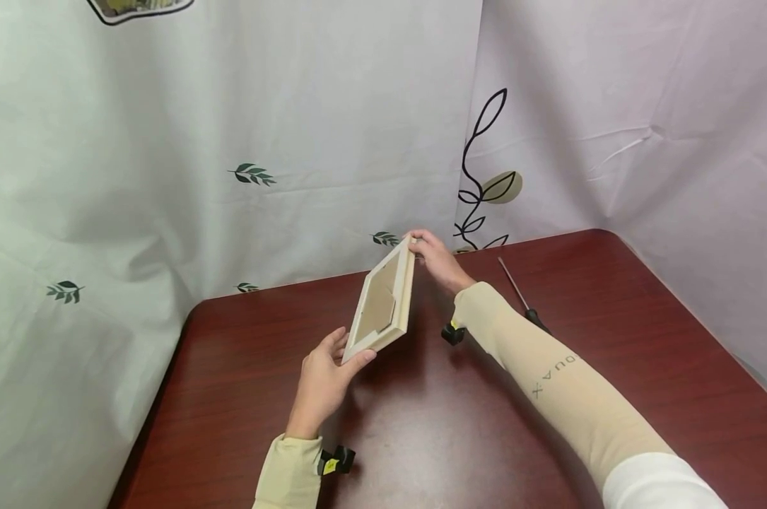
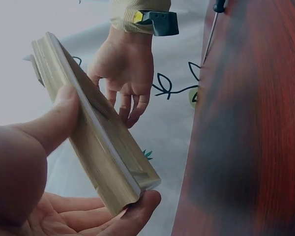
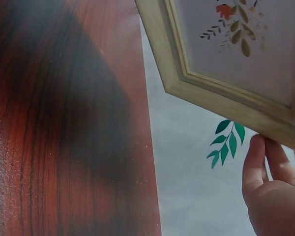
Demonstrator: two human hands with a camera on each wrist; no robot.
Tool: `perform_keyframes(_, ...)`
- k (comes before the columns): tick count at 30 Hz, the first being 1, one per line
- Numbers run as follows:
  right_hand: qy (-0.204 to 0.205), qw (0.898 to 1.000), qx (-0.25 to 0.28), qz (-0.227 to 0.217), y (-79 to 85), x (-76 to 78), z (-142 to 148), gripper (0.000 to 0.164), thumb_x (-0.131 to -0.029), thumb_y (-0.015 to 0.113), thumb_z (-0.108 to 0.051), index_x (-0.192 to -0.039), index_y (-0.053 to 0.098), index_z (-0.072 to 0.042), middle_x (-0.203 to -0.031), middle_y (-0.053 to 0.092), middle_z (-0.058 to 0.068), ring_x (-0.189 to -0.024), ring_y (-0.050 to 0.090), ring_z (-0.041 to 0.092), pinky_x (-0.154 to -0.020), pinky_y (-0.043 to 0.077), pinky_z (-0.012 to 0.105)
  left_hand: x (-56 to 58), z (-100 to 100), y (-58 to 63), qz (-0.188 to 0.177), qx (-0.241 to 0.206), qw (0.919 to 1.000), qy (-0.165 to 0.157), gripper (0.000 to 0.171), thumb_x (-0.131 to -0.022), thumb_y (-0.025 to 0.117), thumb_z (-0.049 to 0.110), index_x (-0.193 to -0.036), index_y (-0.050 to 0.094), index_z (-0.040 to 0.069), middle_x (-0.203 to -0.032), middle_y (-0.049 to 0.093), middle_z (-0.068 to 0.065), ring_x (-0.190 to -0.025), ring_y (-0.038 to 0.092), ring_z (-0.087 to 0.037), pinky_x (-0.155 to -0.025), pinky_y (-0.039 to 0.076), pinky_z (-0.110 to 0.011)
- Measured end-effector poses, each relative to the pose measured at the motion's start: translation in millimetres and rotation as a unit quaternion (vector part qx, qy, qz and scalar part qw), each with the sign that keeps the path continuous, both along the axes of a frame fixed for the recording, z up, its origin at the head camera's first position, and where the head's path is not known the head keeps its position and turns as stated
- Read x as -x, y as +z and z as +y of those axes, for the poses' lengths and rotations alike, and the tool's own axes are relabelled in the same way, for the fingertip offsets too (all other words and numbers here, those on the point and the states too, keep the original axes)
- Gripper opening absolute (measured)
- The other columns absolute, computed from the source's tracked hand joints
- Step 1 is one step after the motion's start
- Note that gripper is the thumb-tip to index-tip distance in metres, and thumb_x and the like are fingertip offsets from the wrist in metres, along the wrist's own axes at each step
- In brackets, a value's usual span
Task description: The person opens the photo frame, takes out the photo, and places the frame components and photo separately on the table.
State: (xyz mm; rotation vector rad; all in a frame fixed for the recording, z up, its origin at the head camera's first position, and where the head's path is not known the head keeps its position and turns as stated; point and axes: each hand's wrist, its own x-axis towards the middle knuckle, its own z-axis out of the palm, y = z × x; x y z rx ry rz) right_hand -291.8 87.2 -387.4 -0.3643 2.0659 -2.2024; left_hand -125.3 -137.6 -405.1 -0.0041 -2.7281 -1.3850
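A light wooden picture frame (image 1: 410, 300) is held tilted above the table between both hands. Its brown backing board (image 1: 373, 300), with a flap on it, faces the head camera. The right wrist view shows the front of the picture frame (image 3: 172, 81), with a floral print (image 3: 238, 29) inside. My left hand (image 1: 326, 378) grips the near lower end, the thumb pressed along the wooden edge in the left wrist view and fingers beneath. At the far upper corner, my right hand (image 1: 439, 261) holds the frame by its edge; some of its fingers are hidden behind the wood.
A screwdriver (image 1: 533, 316) with a dark handle lies on the reddish-brown table (image 1: 249, 367), right of the frame and beside the right forearm. White cloth (image 1: 332, 141) with leaf drawings hangs behind the table's back edge and along its sides.
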Motion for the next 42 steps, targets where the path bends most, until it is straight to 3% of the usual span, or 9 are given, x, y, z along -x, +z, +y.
perform_keyframes(8,-0.024,0.998,-0.060,-0.001,-0.7,-0.8,4.3,0.038,-0.094,0.043,-0.016,-0.124,0.052,0.004,-0.119,0.056,0.014,-0.105,0.056,0.025,-0.094,0.044,0.038,-0.8,1.0,1.2,-0.004,0.019,0.9998,0.003,0.087,-0.070,0.072,0.056,-0.135,0.046,0.005,-0.128,0.055,-0.009,-0.110,0.057,-0.020,-0.086,0.049,-0.039)
perform_keyframes(12,-0.029,0.996,-0.086,0.006,-1.6,-0.1,7.3,0.040,-0.096,0.046,-0.025,-0.125,0.053,0.001,-0.118,0.057,0.012,-0.106,0.054,0.024,-0.096,0.042,0.040,0.0,2.4,0.6,0.000,0.022,0.9998,-0.001,0.082,-0.071,0.073,0.052,-0.134,0.047,0.005,-0.127,0.056,-0.008,-0.108,0.058,-0.019,-0.085,0.050,-0.037)
perform_keyframes(17,-0.046,0.987,-0.153,0.011,-1.2,-2.1,12.4,0.046,-0.093,0.052,-0.039,-0.126,0.055,-0.007,-0.118,0.058,0.009,-0.106,0.053,0.022,-0.094,0.041,0.039,0.7,6.3,-0.2,0.008,0.026,0.9996,-0.005,0.077,-0.073,0.076,0.040,-0.134,0.047,0.003,-0.125,0.057,-0.011,-0.105,0.060,-0.020,-0.083,0.051,-0.038)
perform_keyframes(23,-0.058,0.975,-0.212,0.019,-3.6,-1.1,19.6,0.043,-0.092,0.054,-0.037,-0.124,0.058,-0.009,-0.115,0.061,0.008,-0.104,0.055,0.021,-0.091,0.042,0.037,1.2,11.8,-0.1,0.009,0.034,0.9993,-0.010,0.075,-0.074,0.077,0.032,-0.134,0.046,0.001,-0.122,0.059,-0.012,-0.103,0.061,-0.020,-0.084,0.050,-0.039)
perform_keyframes(30,-0.040,0.973,-0.226,0.008,-5.5,1.0,27.2,0.045,-0.090,0.057,-0.034,-0.126,0.057,-0.007,-0.123,0.058,0.008,-0.111,0.053,0.022,-0.095,0.041,0.038,0.6,15.7,0.6,0.012,0.059,0.9982,-0.011,0.076,-0.073,0.079,0.027,-0.134,0.045,-0.002,-0.119,0.061,-0.014,-0.101,0.062,-0.020,-0.083,0.050,-0.036)
perform_keyframes(36,-0.033,0.970,-0.239,-0.015,-9.9,4.0,32.9,0.045,-0.088,0.061,-0.030,-0.126,0.056,-0.005,-0.119,0.058,0.014,-0.108,0.054,0.026,-0.092,0.043,0.039,-0.5,19.3,-0.4,0.019,0.077,0.9968,-0.006,0.079,-0.070,0.081,0.027,-0.134,0.045,-0.002,-0.118,0.062,-0.013,-0.100,0.063,-0.019,-0.083,0.050,-0.036)
perform_keyframes(42,-0.030,0.964,-0.265,-0.022,-14.4,5.9,36.4,0.043,-0.088,0.062,-0.027,-0.123,0.057,-0.004,-0.116,0.060,0.015,-0.107,0.055,0.026,-0.092,0.044,0.039,-0.2,23.8,-2.5,0.061,0.115,0.9915,0.003,0.082,-0.065,0.084,0.024,-0.131,0.046,-0.007,-0.117,0.062,-0.013,-0.095,0.065,-0.019,-0.080,0.051,-0.035)
